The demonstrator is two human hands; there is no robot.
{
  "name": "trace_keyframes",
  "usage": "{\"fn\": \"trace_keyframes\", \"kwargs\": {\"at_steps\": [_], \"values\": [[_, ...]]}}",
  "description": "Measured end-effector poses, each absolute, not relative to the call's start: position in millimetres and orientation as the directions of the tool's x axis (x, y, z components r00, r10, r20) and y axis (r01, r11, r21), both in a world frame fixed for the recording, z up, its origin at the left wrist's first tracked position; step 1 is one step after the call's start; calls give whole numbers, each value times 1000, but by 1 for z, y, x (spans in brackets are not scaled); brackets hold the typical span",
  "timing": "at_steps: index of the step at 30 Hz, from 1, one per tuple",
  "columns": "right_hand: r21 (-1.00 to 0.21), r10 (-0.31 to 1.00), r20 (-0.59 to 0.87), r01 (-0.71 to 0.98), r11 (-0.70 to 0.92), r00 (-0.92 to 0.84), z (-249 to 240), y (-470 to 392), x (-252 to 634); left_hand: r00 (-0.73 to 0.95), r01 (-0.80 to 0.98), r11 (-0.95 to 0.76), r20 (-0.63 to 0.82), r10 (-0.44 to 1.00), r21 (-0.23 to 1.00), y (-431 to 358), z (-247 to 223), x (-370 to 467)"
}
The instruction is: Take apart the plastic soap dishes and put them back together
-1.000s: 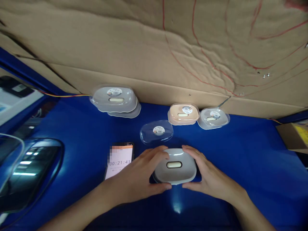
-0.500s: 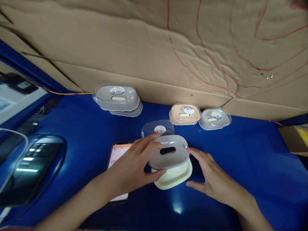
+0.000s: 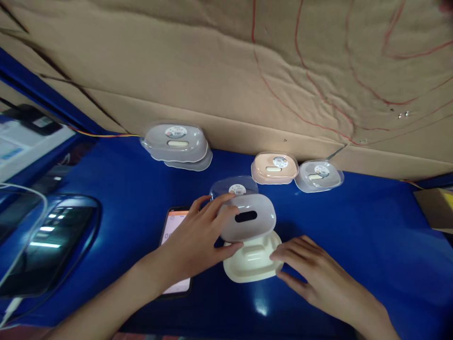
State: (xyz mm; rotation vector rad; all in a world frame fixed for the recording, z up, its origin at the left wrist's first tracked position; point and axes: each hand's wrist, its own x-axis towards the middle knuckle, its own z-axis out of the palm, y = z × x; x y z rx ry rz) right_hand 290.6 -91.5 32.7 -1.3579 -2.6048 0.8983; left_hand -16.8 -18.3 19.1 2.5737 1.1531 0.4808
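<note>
Grey lid [image 3: 247, 218] hangs tilted just above the cream tray [image 3: 252, 262], its long axis running left to right, slot facing up. The tray lies flat on the glossy blue worktop [image 3: 354, 236], backed by a creased cardboard wall [image 3: 212, 71]. Left hand [image 3: 198, 238] grips the lid's left edge; right hand [image 3: 314, 274] lies flat, fingers spread, fingertips touching the tray's right rim

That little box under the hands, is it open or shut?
Open. The left hand holds the frosted cover lifted and tilted above the cream tray, which the right hand touches at its edge.
</note>
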Motion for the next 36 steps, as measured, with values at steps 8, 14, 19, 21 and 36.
{"fn": "trace_keyframes", "kwargs": {"at_steps": [8,14,19,21,36], "values": [[-623,684,-395,726,292,-613,40,-102,291,700,598,-700,170,693,389,-30,15,-9],[-687,674,-399,689,230,-622,33,-108,290,665,670,-682,172,727,292,-28,8,-12],[-714,693,-302,637,291,-655,32,-108,288,689,672,-710,171,704,211,-30,11,-12],[-725,702,-218,594,349,-678,35,-103,290,712,646,-735,182,678,207,-33,14,-10],[-168,895,235,891,421,-379,1,-2,298,682,673,-717,221,697,183,-23,-5,-10]]}}
